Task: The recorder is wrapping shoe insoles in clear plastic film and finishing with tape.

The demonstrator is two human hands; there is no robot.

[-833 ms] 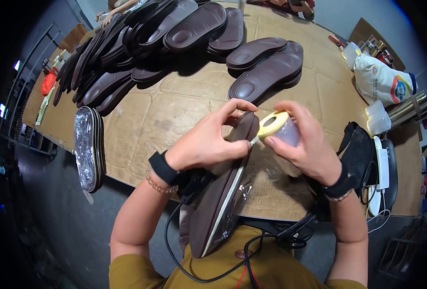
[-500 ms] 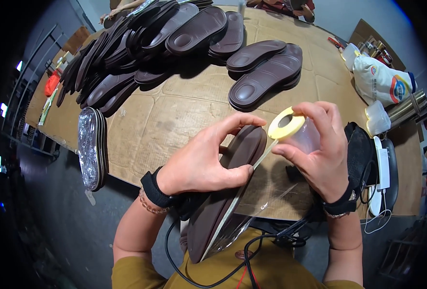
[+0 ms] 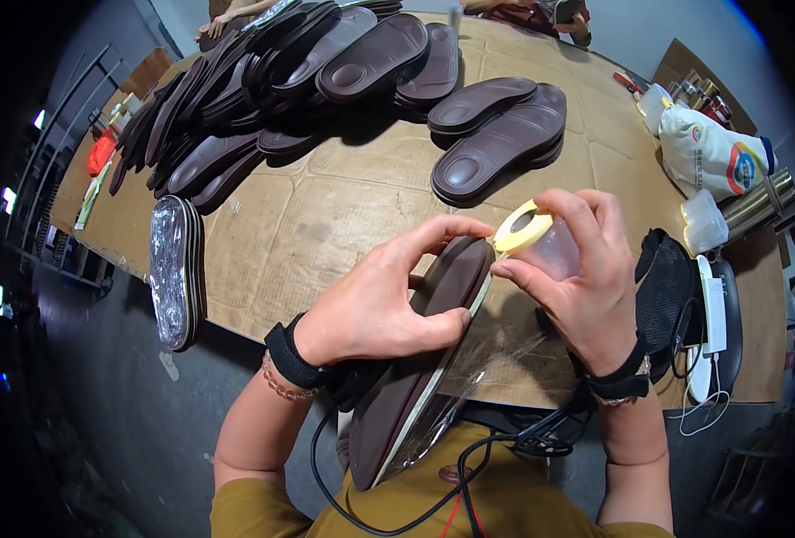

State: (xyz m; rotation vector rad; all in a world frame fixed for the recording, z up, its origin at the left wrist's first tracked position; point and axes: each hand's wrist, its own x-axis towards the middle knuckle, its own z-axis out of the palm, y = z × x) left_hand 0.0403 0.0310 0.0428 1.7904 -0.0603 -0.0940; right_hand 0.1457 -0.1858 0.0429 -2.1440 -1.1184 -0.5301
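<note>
In the way: big pile of brown soles (image 3: 236, 112) hogging the table's far-left corner, plus black cables (image 3: 527, 439) looping just below the near edge, in front of the shirt
Right edge: I've got a white bag (image 3: 716, 152), black mesh thing (image 3: 666, 291) and white power strip (image 3: 714, 314) crowding it
Left edge: film-wrapped stack (image 3: 173, 273) pokes out past the near-left corner
Open room: I see a decent stretch of cardboard from that stack over to the loose soles (image 3: 496, 148)
Left hand (image 3: 375, 309): clamped on the held soles (image 3: 397, 394), which slant across the near edge, film hanging off their right side
Right hand (image 3: 599, 287): clamped on a clear roll (image 3: 556, 251), yellow end right by their tip
Surface: table (image 3: 317, 211) covered in creased cardboard
Room: grey floor (image 3: 209, 394), two people's hands at the far edge
</note>
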